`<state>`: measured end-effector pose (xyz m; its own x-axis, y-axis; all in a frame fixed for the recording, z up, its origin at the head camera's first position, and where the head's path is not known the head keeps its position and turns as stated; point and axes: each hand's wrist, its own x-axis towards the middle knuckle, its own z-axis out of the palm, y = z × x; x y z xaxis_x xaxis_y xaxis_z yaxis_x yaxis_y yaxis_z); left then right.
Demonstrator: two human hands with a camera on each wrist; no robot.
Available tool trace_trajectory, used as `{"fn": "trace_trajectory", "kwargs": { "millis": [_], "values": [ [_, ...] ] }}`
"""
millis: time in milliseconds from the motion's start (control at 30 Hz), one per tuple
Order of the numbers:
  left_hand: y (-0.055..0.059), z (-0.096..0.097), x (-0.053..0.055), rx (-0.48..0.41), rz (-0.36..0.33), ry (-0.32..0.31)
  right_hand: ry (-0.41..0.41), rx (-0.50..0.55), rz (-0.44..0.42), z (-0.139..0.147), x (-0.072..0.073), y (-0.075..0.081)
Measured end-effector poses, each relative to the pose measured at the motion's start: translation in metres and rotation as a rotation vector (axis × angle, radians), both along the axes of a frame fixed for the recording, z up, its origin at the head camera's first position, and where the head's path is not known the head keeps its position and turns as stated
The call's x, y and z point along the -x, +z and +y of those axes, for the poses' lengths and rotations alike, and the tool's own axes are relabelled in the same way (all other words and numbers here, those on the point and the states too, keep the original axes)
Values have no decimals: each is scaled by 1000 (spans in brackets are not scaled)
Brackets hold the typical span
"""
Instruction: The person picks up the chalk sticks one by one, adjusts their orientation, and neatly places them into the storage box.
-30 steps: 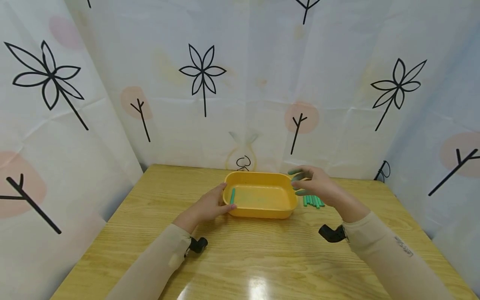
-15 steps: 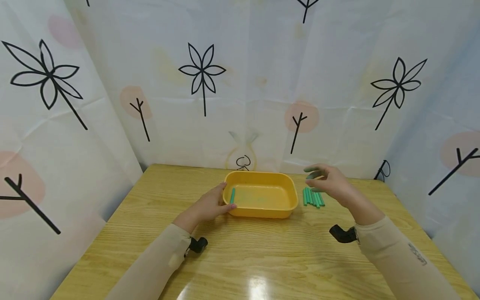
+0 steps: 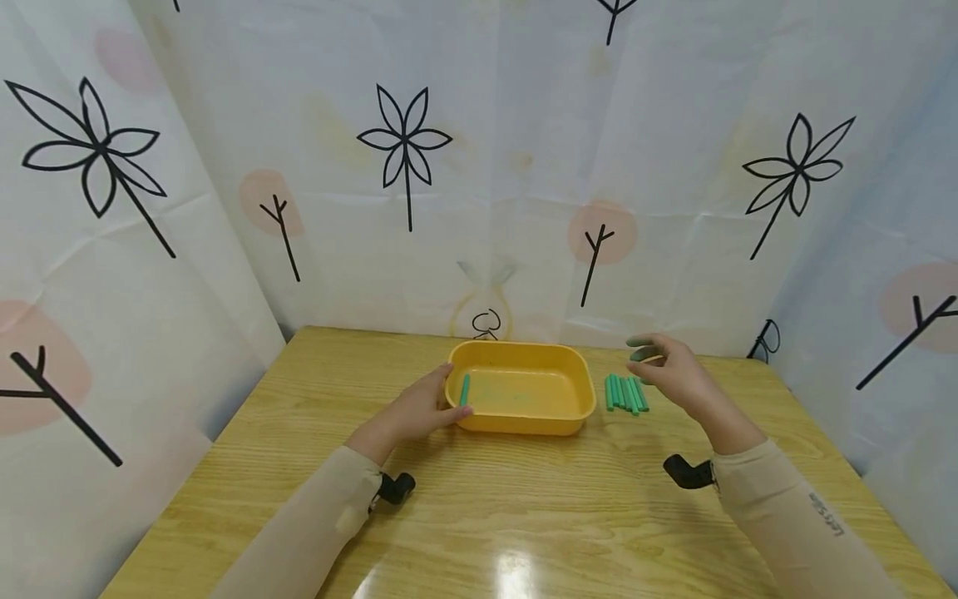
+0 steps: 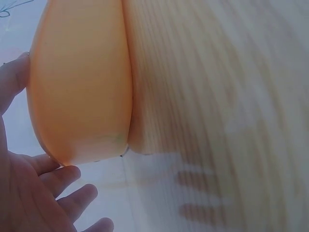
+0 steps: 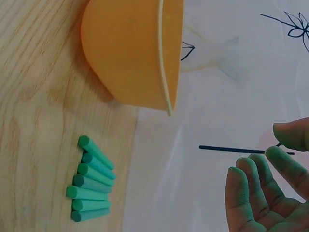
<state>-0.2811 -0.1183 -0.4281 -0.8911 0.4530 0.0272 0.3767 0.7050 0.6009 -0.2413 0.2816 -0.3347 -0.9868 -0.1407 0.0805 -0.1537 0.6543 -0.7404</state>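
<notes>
A yellow plastic basin [image 3: 516, 424] stands upright on the table with one green chalk stick [image 3: 465, 390] near its left end. My left hand [image 3: 415, 409] holds that end, thumb at the front rim and fingers at the far side; the left wrist view shows the basin's outer wall [image 4: 79, 87] beside them. Several more green chalk sticks [image 3: 626, 394] lie side by side right of the basin. Above and just right of them hovers my right hand [image 3: 669, 372], fingers loosely bent and holding nothing. Greenish marks show on its fingertips.
The wooden table [image 3: 464, 516] extends around the basin. A white cloth [image 3: 516, 191] printed with plants rises behind and on both sides. At the back right corner a thin black thing [image 3: 762, 339] leans near the cloth.
My right hand has moved right, from the basin's right rim to above the group of chalk sticks, uncovering them. The left hand and basin stay in place.
</notes>
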Motion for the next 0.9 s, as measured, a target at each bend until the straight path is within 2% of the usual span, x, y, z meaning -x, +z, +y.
{"fn": "trace_trajectory", "kwargs": {
  "millis": [267,533,900],
  "values": [
    [0,0,1,6,2,1,-53,3,25,22,15,-26],
    [0,0,0,-4,-1,-3,-114,14,-6,36,29,-46],
    [2,0,-1,6,9,-14,-111,44,-36,49,43,-68]
  ]
}}
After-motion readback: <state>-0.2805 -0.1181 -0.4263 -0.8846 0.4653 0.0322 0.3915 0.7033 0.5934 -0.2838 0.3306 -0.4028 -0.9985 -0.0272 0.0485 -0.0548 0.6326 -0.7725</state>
